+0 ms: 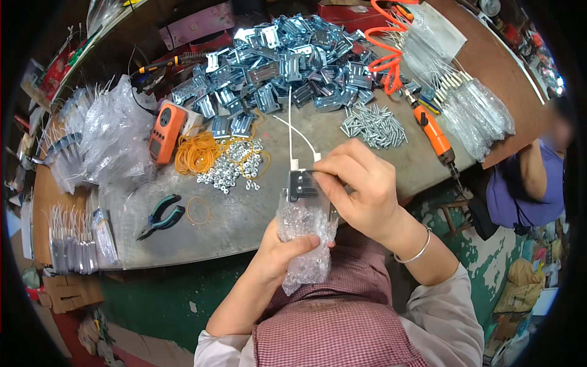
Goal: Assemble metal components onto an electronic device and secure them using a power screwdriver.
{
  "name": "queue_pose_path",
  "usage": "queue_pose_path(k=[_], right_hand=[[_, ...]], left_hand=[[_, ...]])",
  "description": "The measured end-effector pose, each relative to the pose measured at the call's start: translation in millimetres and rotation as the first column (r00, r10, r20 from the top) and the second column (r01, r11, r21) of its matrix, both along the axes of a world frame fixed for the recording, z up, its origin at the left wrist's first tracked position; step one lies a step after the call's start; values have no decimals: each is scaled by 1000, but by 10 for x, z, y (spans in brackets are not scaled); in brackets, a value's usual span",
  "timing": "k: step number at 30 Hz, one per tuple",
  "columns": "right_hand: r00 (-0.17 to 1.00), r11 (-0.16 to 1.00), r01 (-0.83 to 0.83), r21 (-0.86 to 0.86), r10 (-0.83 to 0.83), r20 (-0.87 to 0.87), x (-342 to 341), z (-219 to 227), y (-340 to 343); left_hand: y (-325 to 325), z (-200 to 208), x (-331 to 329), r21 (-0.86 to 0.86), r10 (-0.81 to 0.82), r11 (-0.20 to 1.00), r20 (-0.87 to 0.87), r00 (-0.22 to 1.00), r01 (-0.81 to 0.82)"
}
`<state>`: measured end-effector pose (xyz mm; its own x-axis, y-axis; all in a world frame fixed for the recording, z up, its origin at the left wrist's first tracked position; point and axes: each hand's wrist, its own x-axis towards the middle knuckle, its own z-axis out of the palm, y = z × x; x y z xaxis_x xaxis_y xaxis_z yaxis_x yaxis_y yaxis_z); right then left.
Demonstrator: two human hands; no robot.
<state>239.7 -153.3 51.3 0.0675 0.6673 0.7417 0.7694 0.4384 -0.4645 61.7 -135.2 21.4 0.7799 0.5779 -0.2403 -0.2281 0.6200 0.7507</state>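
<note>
Now, across the near edge of the tabletop (254, 211), the bubble-wrapped part (302, 221) is clasped by the left hand (280, 249), its top end pinched by the right hand (365, 188); pliers (173, 218) are laid toward the near left corner, nuts (225, 172) scattered mid-table, metal plates (290, 64) heaped along the far edge.

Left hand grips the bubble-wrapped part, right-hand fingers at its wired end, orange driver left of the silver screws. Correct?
One slip: the head view shows the orange driver to the right of the silver screws, not left. The rest stands: left hand grips the bubble-wrapped part, right-hand fingers at its wired end.
</note>
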Motion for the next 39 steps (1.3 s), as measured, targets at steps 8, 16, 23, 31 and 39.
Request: queue_pose_path(k=[8,16,23,31,39], right_hand=[[995,986,-5,-164,21,94,46,-12,-143],[961,893,-72,-445,-57,-270,451,-158,-401],[950,831,275,-483,-311,6,1129,-427,-239],[866,849,384,-362,-196,460,1066,-412,46],[863,865,372,-338,-188,469,1104,-459,103]], left_hand=[[-157,19,14,-200,-98,976,-48,994,86],[-483,-254,-340,-499,-167,802,341,925,328],[-487,-214,-316,-441,-370,782,240,897,440],[-490,-242,-362,-239,-303,923,38,952,303],[-396,-215,-208,-356,-151,927,-65,986,118]])
